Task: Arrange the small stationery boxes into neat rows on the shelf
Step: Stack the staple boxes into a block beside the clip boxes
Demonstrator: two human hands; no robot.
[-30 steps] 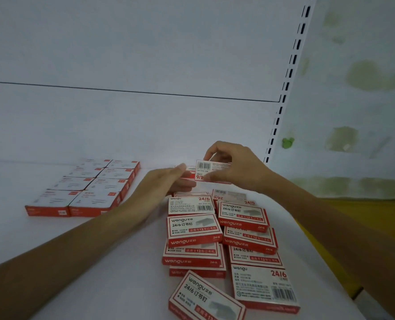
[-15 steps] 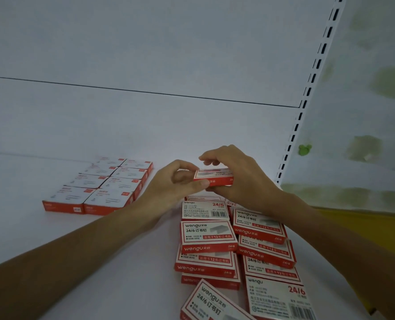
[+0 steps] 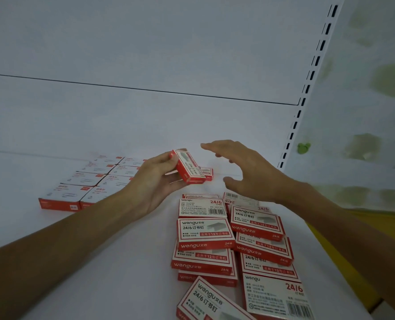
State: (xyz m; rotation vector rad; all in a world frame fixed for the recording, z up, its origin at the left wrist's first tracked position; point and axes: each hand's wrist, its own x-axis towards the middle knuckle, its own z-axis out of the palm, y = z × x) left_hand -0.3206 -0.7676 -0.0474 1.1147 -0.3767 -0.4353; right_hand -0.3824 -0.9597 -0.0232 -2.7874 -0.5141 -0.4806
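Red-and-white box (image 3: 189,166) pinched tilted in left hand (image 3: 153,182), above shelf (image 3: 88,262); right hand (image 3: 246,173) spread, empty. Step, judged: placing. Next: lay it flat, flush against rows (image 3: 92,181).

thin printed card for the held box (image 3: 189,167), red and white, slightly glossy along the edges. same smooth coated card on the loose boxes (image 3: 205,232) nearby, crisp print, soft sheen on the red bands. paler, matt-looking tops on the tidy rows (image 3: 95,179). painted white metal, by the look of it, for the shelf (image 3: 99,273) and back panel (image 3: 145,54), smooth, low gloss. slotted upright (image 3: 313,68) likewise painted metal. blotchy, rough-looking matt wall (image 3: 365,42) with green stains.
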